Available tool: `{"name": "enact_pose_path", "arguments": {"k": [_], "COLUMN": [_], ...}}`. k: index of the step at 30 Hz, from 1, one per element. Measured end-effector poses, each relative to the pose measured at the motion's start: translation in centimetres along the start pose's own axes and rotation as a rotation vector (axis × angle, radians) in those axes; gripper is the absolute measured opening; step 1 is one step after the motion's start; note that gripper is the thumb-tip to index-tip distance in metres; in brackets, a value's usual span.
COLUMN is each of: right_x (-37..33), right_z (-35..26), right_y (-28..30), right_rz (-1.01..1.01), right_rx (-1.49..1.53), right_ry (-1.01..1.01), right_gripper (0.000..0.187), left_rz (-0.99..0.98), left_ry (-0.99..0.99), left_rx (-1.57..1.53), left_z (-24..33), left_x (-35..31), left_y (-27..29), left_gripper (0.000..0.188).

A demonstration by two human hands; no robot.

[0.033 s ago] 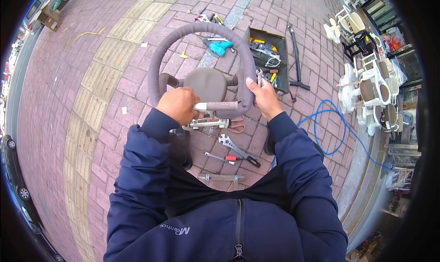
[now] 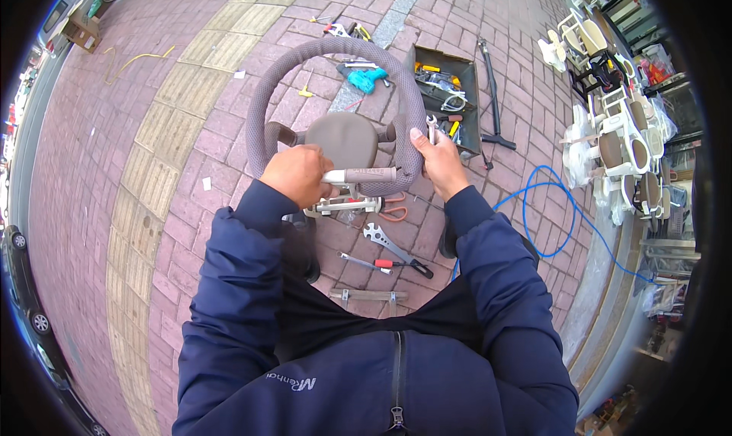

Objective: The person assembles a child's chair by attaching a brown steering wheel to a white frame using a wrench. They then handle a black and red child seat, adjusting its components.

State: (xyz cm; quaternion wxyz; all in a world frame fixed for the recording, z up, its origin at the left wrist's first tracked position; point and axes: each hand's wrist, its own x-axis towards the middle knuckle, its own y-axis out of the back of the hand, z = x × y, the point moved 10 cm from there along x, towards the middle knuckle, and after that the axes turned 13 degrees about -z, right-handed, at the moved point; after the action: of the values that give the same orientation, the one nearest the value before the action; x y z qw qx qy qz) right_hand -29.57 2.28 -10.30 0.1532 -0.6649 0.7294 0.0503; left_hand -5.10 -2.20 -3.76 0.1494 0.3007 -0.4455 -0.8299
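Observation:
In front of me stands a child's tricycle or stroller with a brown padded seat (image 2: 343,140) inside a grey fabric-covered ring rail (image 2: 333,48). My left hand (image 2: 297,175) is closed around the left part of its pale handlebar, its fingers curled over the top. A brown handlebar grip (image 2: 371,175) sticks out to the right of that hand, bare. My right hand (image 2: 441,161), beside the ring's right side, is closed on a small metal wrench (image 2: 432,123), whose open jaw shows above the fingers. The rest of the wrench is hidden by the hand.
A dark toolbox (image 2: 479,108) and a teal power drill (image 2: 367,80) lie beyond the ring. A large flat wrench (image 2: 393,245) and a red-banded tool (image 2: 383,264) lie near my feet. A blue hose (image 2: 540,254) coils on the right, before stacked child seats (image 2: 621,142).

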Motion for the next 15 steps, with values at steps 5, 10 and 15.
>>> {"name": "enact_pose_path", "arguments": {"k": [5,10,15], "right_x": [-0.2,-0.6,-1.4], "right_z": [3.5,3.2,0.8], "right_y": [1.0,-0.6,-0.6], "right_rz": [0.079,-0.007,0.013], "right_rx": [-0.063,0.148,0.189], "right_ry": [-0.231,-0.228,-0.182], "right_gripper": [0.053,0.057,0.047], "left_rz": [-0.039,0.223,0.413], "left_ry": [-0.052,0.026,0.025], "left_rx": [0.1,0.016,-0.228], "left_z": [0.8,0.0,-1.2], "left_x": [0.6,0.2,-2.5], "left_y": [-1.2,3.8,9.8], "left_gripper": [0.027,0.027,0.029]}}
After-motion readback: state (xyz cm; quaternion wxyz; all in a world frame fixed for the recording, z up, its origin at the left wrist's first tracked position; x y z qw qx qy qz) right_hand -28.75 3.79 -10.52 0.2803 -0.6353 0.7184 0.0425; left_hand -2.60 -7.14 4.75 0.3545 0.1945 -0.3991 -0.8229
